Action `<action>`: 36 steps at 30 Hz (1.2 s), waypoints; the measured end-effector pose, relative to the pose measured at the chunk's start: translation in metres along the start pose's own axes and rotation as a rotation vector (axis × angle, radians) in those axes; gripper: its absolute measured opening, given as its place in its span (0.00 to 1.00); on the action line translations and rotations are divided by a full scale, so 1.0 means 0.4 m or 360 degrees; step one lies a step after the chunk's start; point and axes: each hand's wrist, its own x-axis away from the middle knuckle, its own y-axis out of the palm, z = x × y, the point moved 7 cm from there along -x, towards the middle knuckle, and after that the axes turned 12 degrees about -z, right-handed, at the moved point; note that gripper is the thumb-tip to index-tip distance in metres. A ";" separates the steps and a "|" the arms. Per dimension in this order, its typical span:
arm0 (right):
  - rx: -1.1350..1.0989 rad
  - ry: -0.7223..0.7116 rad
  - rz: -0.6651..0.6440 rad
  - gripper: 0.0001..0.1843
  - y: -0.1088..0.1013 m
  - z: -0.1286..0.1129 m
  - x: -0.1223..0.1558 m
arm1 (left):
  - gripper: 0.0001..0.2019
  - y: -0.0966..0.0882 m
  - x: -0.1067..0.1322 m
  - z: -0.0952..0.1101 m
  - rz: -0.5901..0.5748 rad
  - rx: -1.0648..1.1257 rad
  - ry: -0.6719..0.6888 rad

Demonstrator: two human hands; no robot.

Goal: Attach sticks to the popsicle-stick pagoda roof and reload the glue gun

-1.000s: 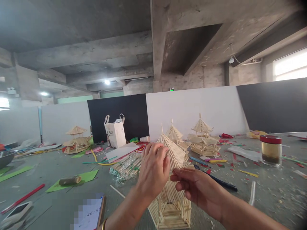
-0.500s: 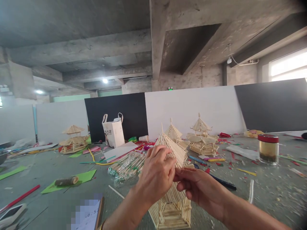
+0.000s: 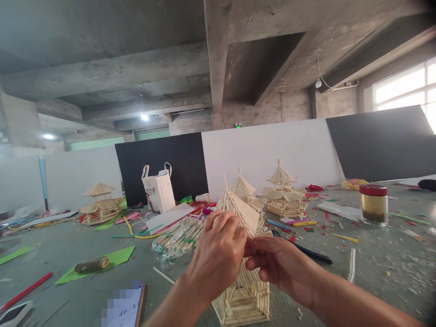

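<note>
A small pavilion model (image 3: 243, 309) built of thin wooden sticks stands upright on the grey table in front of me, with a pointed stick roof and an open, railed base. My left hand (image 3: 218, 250) is curled over the left side of the roof, its fingers bent against the sticks. My right hand (image 3: 277, 259) is at the roof's right lower edge, with thumb and fingers pinched close to the left fingertips. Whatever sits in that pinch is hidden. Both hands cover the middle of the model.
Other stick pavilions (image 3: 286, 195) stand behind and at far left. A plastic-wrapped bundle of sticks (image 3: 177, 238) lies left of the model. A red-lidded jar (image 3: 374, 206), dark-handled pliers (image 3: 311, 252), a paper bag (image 3: 159, 193), a phone (image 3: 127, 309) and paper scraps surround it.
The view has turned slightly right, so the surroundings sit a little further left. Both hands keep nearly the same hold at the roof.
</note>
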 end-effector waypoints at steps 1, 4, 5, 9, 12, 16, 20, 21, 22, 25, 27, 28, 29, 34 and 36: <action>0.0004 -0.0002 -0.0010 0.08 0.000 0.001 0.000 | 0.07 0.003 0.001 0.001 -0.0009 -0.0003 0.0005; 0.0016 -0.0001 -0.0024 0.08 -0.001 0.003 -0.002 | 0.07 0.011 0.001 0.002 -0.0033 -0.0015 0.0013; 0.0019 0.0002 -0.0024 0.08 -0.001 0.004 -0.003 | 0.07 0.014 0.001 0.001 -0.0041 -0.0019 0.0013; 0.0022 0.0013 -0.0016 0.08 -0.001 0.004 -0.005 | 0.07 0.019 0.002 0.002 -0.0049 -0.0030 0.0023; 0.0021 0.0024 -0.0010 0.09 0.000 0.003 -0.004 | 0.08 0.020 0.003 0.004 -0.0053 -0.0037 0.0035; 0.0015 0.0032 -0.0007 0.07 -0.001 -0.001 0.003 | 0.08 0.018 0.001 0.004 -0.0061 -0.0033 0.0033; 0.0010 0.0025 0.0017 0.07 -0.004 -0.006 0.011 | 0.08 0.017 -0.001 0.005 -0.0094 -0.0029 0.0031; 0.0009 0.0021 0.0023 0.07 -0.005 -0.007 0.012 | 0.08 0.017 -0.001 0.006 -0.0095 -0.0033 0.0030; 0.0007 0.0017 0.0027 0.07 -0.005 -0.007 0.013 | 0.09 0.016 0.000 0.007 -0.0099 -0.0040 0.0029; 0.0006 0.0006 0.0032 0.07 -0.004 -0.008 0.012 | 0.09 0.019 0.001 0.010 -0.0133 -0.0056 0.0031; 0.0009 -0.0003 0.0031 0.06 -0.001 -0.009 0.009 | 0.09 0.023 0.002 0.010 -0.0166 -0.0056 0.0032; 0.0013 -0.0005 0.0029 0.06 0.000 -0.009 0.007 | 0.08 0.024 0.003 0.010 -0.0169 -0.0055 0.0033; 0.0016 -0.0006 0.0026 0.06 0.001 -0.009 0.005 | 0.08 0.023 0.003 0.010 -0.0165 -0.0054 0.0036; 0.0029 0.0005 0.0026 0.09 0.003 -0.006 0.002 | 0.08 0.017 0.004 0.010 -0.0118 -0.0061 0.0049; 0.0033 0.0014 0.0028 0.09 0.001 -0.004 0.002 | 0.07 0.019 0.005 0.008 -0.0124 -0.0052 0.0044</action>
